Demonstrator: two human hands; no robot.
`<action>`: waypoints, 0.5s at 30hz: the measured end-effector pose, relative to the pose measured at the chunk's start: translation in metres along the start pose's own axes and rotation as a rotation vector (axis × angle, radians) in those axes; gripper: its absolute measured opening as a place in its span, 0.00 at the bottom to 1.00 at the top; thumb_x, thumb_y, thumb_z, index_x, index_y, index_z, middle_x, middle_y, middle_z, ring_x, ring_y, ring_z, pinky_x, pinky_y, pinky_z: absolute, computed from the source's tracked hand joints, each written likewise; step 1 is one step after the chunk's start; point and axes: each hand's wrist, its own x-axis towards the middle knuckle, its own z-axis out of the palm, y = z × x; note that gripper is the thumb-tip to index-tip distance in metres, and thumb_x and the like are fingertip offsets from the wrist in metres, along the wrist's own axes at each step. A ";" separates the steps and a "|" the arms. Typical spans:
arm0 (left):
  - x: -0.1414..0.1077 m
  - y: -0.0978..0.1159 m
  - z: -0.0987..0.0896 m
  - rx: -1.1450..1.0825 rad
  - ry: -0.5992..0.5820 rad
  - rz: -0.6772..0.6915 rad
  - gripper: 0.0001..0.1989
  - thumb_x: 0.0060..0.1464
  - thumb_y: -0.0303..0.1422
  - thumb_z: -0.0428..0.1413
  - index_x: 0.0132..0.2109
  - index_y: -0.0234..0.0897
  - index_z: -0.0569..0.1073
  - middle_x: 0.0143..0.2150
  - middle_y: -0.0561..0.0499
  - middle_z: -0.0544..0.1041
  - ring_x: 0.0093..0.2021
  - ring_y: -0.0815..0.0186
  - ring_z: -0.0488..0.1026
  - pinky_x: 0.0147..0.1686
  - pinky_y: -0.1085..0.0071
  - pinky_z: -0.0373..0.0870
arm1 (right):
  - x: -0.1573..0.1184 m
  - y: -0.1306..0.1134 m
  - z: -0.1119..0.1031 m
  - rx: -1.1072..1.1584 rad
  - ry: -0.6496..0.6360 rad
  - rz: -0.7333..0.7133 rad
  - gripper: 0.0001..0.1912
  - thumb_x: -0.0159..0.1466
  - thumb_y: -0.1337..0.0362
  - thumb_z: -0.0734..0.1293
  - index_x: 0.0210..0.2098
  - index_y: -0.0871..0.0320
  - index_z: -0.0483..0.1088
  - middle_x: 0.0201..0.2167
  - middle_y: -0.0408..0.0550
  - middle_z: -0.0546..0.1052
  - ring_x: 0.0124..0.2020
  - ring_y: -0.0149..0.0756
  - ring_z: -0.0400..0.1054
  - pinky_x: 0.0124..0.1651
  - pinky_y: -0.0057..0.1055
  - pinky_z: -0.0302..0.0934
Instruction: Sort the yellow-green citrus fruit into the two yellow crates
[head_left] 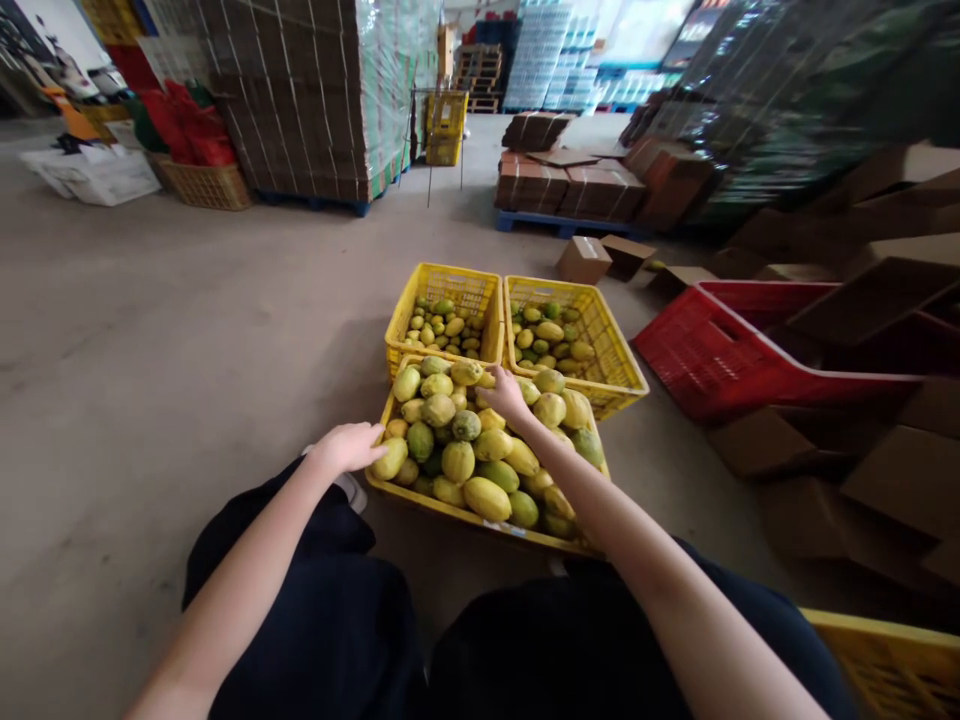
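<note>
A yellow crate (450, 511) heaped with yellow-green papayas (457, 462) stands on the floor right before my knees. My left hand (351, 447) is at its left rim, fingers stretched out and touching a yellow papaya (390, 459) in the near left corner. Toward the far side of the same crate reaches my right hand (508, 394). Its thumb and fingers are bent around a small yellowish papaya (486, 380), partly hidden by the hand. The fruit seems to be still among the others.
Behind stand two yellow crates, left (405, 310) and right (619, 365), partly filled with smaller fruit. To the right are a red crate (682, 350) and scattered cardboard boxes (795, 480). Another yellow crate (885, 640) is at the lower right. Flattened cartons lie on a blue pallet (540, 223).
</note>
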 end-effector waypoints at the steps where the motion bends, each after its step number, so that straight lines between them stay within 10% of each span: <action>1: -0.001 -0.003 0.000 0.000 0.003 -0.006 0.20 0.50 0.50 0.61 0.43 0.42 0.78 0.51 0.39 0.82 0.57 0.46 0.76 0.57 0.60 0.67 | 0.008 -0.003 0.004 -0.062 -0.018 -0.028 0.26 0.48 0.75 0.72 0.47 0.58 0.72 0.57 0.57 0.73 0.64 0.55 0.61 0.69 0.49 0.52; 6: -0.004 -0.013 -0.003 0.139 -0.058 -0.057 0.21 0.50 0.47 0.63 0.48 0.41 0.79 0.53 0.38 0.81 0.58 0.45 0.75 0.58 0.57 0.67 | 0.037 -0.009 0.022 -0.338 -0.100 -0.087 0.39 0.48 0.77 0.74 0.60 0.61 0.68 0.68 0.65 0.62 0.72 0.62 0.49 0.70 0.52 0.48; 15: -0.015 -0.013 -0.019 0.524 -0.208 -0.037 0.26 0.65 0.45 0.48 0.64 0.39 0.71 0.61 0.38 0.76 0.61 0.51 0.73 0.56 0.61 0.69 | 0.040 -0.014 0.022 -0.497 -0.028 0.014 0.27 0.51 0.68 0.76 0.52 0.59 0.76 0.48 0.60 0.81 0.57 0.58 0.71 0.57 0.43 0.64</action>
